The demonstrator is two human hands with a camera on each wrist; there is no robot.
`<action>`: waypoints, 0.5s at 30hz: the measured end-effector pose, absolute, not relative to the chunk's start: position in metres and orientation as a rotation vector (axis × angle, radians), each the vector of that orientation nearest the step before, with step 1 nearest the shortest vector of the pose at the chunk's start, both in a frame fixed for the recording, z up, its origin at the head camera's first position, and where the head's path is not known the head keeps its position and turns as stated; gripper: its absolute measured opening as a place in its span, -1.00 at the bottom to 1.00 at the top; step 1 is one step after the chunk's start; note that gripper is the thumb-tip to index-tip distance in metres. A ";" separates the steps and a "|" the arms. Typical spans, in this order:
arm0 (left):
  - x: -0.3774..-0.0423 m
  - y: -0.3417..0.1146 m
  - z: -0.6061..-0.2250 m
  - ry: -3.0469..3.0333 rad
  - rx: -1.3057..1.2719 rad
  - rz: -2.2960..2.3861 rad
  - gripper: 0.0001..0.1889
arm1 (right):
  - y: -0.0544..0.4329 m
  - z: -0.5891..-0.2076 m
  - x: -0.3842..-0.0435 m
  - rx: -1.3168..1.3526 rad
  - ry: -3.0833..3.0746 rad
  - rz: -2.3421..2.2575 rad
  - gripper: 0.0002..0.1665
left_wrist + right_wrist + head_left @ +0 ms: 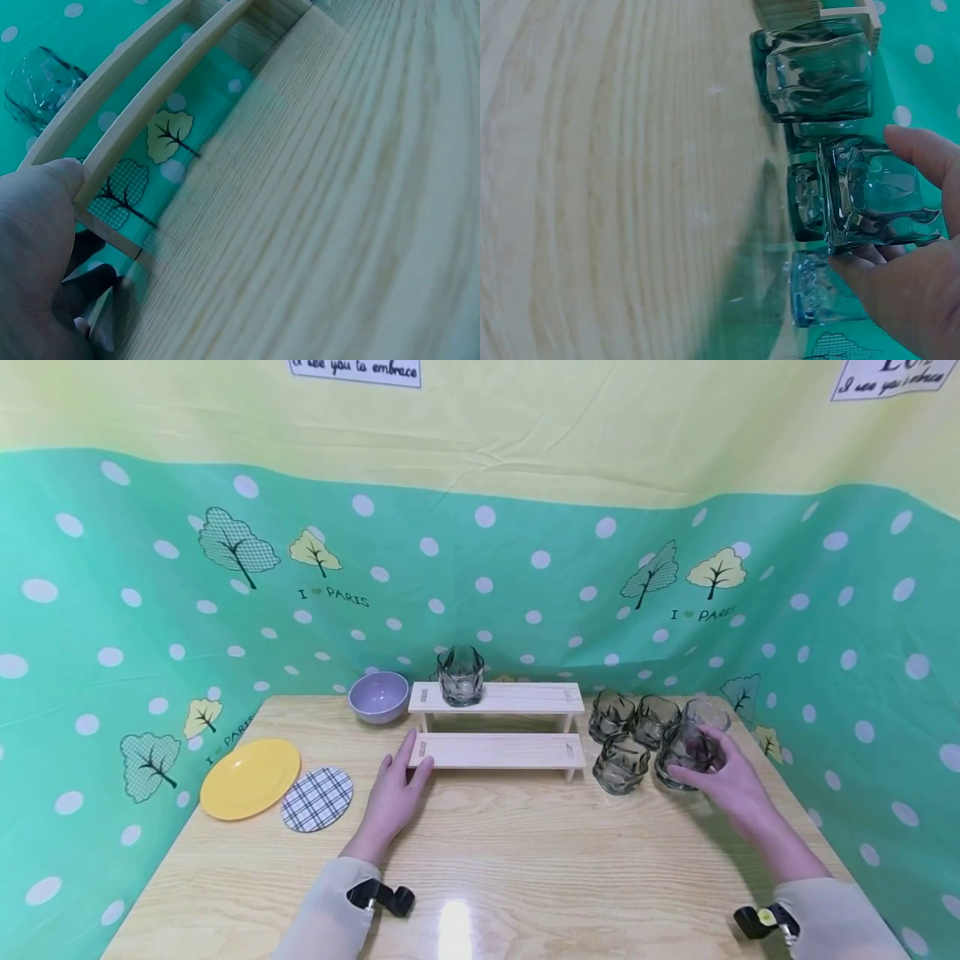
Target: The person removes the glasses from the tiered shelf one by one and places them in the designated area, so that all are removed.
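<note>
My right hand grips a grey-tinted drinking glass between thumb and fingers. In the right wrist view the glass's base sits off the line of its neighbours' bases, with a shadow on the table beside it. My left hand rests at the left end of a two-tier wooden stand, its thumb at the lower board's front corner. Seen from the left wrist, the thumb touches the stand's edge and the loose fingers lie beside its end. A similar glass stands on the upper board, left of centre.
Several more glasses cluster right of the stand, close around the held one. A purple bowl is at the back left, a yellow plate and a checked round coaster at the left. A polka-dot cloth hangs behind the table.
</note>
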State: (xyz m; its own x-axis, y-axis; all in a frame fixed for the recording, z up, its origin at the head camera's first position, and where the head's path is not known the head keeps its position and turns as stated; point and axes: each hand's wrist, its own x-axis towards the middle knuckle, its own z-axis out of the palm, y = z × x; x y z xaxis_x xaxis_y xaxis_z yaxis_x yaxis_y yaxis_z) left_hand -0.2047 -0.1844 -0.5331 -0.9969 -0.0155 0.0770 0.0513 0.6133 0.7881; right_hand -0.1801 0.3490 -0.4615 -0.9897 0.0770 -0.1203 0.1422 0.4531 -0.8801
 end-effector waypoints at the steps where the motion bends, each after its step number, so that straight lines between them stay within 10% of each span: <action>1: -0.205 -0.184 -0.533 -2.753 -0.030 -1.347 -0.20 | 0.349 -0.463 -0.181 0.199 2.623 -1.597 0.47; 15: -0.205 -0.185 -0.532 -2.750 -0.034 -1.354 -0.21 | 0.351 -0.484 -0.187 0.201 2.594 -1.597 0.39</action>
State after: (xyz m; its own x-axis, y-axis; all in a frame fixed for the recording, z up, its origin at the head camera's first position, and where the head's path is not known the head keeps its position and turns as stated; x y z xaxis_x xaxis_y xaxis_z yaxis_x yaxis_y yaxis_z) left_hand -0.2045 -0.1846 -0.5319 -0.9968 -0.0137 0.0782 0.0536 0.6101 0.7905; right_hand -0.1867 0.3511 -0.4843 -0.9874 0.0653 -0.1442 0.1582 0.4448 -0.8816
